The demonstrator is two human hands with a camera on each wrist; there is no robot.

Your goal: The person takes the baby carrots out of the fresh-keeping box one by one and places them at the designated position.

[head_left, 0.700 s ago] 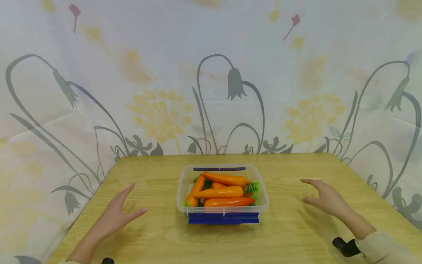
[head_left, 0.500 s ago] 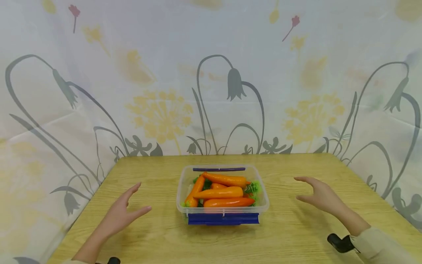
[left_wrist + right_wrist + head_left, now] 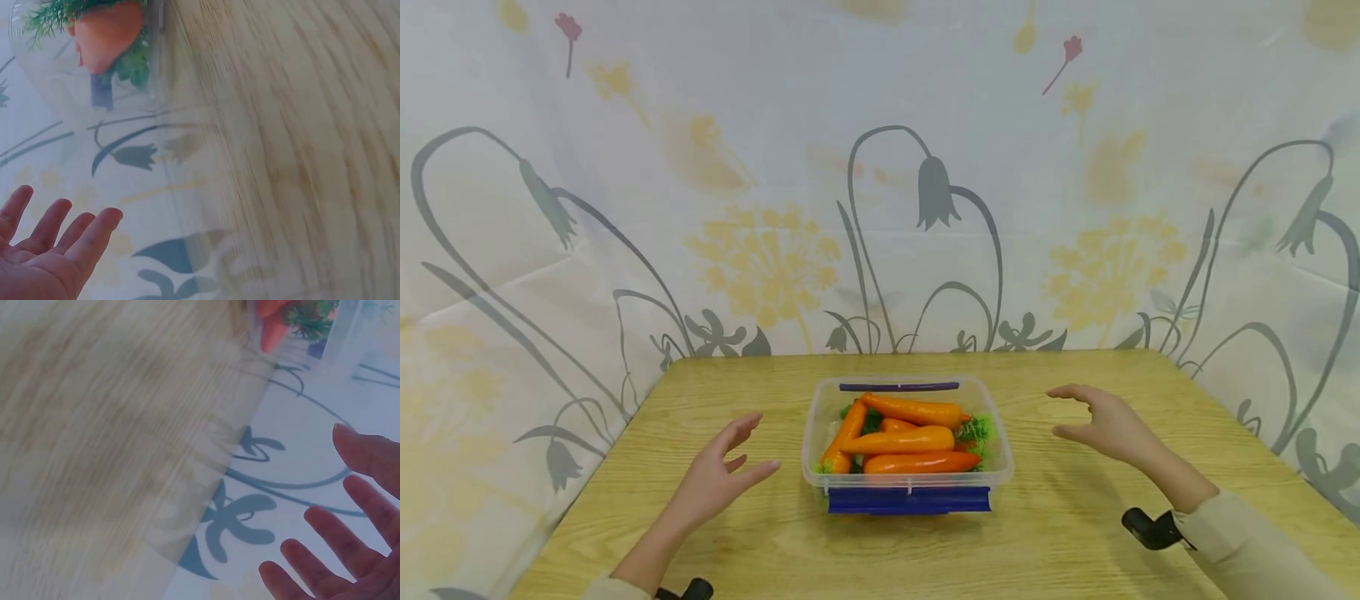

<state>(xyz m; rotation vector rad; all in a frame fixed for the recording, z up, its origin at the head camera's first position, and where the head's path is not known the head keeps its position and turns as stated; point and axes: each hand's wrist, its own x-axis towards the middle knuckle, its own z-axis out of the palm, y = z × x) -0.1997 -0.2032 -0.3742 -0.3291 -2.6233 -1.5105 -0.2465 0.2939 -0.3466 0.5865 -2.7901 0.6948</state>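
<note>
Since the earlier observations, my left grip (image 3: 718, 477) has shifted rightward and my right grip (image 3: 1108, 425) leftward and slightly forward, both now nearer the clear container (image 3: 947, 480).

"What sort of place is this?"
"A screened-off corner: creased, flower-printed sheeting (image 3: 880, 75) rises behind and on both sides of the wood-grain table (image 3: 925, 554)."
"A home or a studio?"
"Unclear; the sheeting fills the background and hides any room beyond."

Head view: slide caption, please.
Left hand and right hand flank an open container of carrots on a wood-grain table.
</note>
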